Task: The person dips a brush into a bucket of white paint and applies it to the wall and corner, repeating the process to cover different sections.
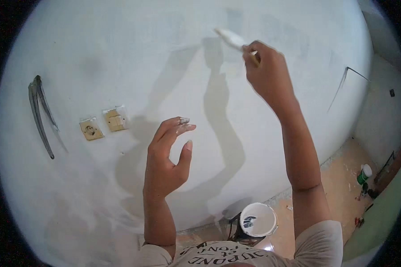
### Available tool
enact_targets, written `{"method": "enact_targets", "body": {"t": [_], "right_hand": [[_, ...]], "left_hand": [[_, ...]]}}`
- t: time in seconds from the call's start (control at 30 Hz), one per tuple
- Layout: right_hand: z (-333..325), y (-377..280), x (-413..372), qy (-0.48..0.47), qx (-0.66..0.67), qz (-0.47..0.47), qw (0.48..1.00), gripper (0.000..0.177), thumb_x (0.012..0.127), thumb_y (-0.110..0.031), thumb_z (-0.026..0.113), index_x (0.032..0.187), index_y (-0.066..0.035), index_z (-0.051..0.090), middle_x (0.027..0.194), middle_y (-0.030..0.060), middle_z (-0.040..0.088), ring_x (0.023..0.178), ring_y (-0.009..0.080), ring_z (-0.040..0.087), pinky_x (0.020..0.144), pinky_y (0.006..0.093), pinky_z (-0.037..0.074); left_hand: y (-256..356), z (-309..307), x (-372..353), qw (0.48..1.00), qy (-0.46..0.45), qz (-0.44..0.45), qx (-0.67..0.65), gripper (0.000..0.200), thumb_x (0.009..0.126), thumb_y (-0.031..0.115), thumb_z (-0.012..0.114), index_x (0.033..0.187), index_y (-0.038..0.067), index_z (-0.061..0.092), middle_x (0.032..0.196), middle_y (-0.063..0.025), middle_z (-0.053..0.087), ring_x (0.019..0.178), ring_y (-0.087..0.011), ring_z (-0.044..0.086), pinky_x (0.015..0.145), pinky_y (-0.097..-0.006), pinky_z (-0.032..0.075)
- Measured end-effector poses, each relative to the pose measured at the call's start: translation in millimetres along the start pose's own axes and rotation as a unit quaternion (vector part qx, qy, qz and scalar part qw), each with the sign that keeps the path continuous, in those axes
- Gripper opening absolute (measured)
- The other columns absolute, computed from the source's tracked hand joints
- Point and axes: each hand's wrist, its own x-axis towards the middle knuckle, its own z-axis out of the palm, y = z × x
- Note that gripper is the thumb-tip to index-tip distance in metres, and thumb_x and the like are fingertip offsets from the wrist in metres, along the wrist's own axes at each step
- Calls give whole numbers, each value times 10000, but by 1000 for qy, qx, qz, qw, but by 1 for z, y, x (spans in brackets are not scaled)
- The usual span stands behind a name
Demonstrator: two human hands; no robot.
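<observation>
My right hand (269,73) is closed around the handle of a paintbrush (231,39), whose white, paint-covered head points up and left against or just in front of the white wall (263,147). Whether the bristles touch the wall is hard to tell. My left hand (171,153) is raised before the wall, fingers curved and apart, holding nothing; white paint marks its fingertips. Greyish patches show on the wall around the brush, and shadows of the arms fall below it.
A bucket (259,220) with white inside stands on the floor below. At left are a socket (91,129), a switch plate (115,120) and dark cables (41,118) hanging from the wall. A green-and-white container (364,174) and small items lie at the right.
</observation>
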Motion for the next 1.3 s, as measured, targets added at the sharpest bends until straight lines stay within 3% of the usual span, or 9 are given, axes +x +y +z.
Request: {"method": "enact_targets", "body": {"t": [0.33,0.47,0.73,1.0,1.07,1.13,1.17,1.27,1.3], "right_hand": [[25,60,63,110,-96,-10,989,122,895,-30,591,937,38,683,836,270,689,761,441,683,676,460,542],[38,71,33,31,-95,-96,990,63,875,54,566,901,78,619,751,272,622,609,408,581,613,420,488],[11,54,-30,-219,-131,52,965,84,853,43,582,889,67,654,736,263,623,630,377,598,618,429,467],[-28,67,84,-230,-263,20,937,90,762,-49,700,816,6,748,845,153,727,789,267,685,764,367,539],[-31,55,118,-192,-275,15,942,82,749,-59,710,803,-11,749,886,148,735,830,251,694,787,367,542],[-17,101,181,-111,-394,-158,899,150,741,-142,683,759,1,725,692,189,675,581,312,635,627,457,534],[-40,41,163,-105,-285,47,952,116,822,-135,697,807,-43,765,850,176,741,764,295,709,689,419,565],[-49,22,181,-29,-298,67,952,131,807,-144,716,801,-23,767,800,142,746,708,236,688,662,378,561],[-52,32,183,23,-291,-20,956,141,801,-134,719,765,-1,749,746,133,732,662,206,654,638,350,545]], "left_hand": [[-24,3,-3,992,-38,15,-116,280,825,13,619,1096,-3,690,1239,-173,635,1203,-311,603,1009,-431,476],[-23,9,0,992,-69,19,-105,266,826,18,625,1076,-5,712,1241,-176,628,1196,-315,602,1038,-429,456],[-30,23,8,983,-97,23,-155,256,857,61,627,1088,-7,714,1253,-185,621,1220,-312,583,1049,-439,445],[-28,29,6,977,-105,36,-179,272,826,-11,631,1084,21,711,1257,-172,624,1192,-326,615,1003,-404,482],[-21,26,5,975,-117,-8,-189,226,867,63,639,1070,-10,709,1283,-172,618,1237,-308,584,1055,-461,447],[-20,25,5,975,-121,14,-185,233,865,61,643,1075,-9,717,1285,-161,619,1240,-305,584,1056,-460,449],[-20,24,5,974,-125,11,-187,243,861,57,645,1084,-1,723,1290,-154,620,1242,-303,583,1058,-457,448],[-21,23,3,974,-129,4,-185,231,857,55,647,1068,2,725,1291,-157,619,1243,-304,581,1057,-454,449],[-22,24,2,971,-126,1,-201,226,854,58,649,1062,8,724,1279,-157,627,1242,-307,580,1057,-454,447]]}}
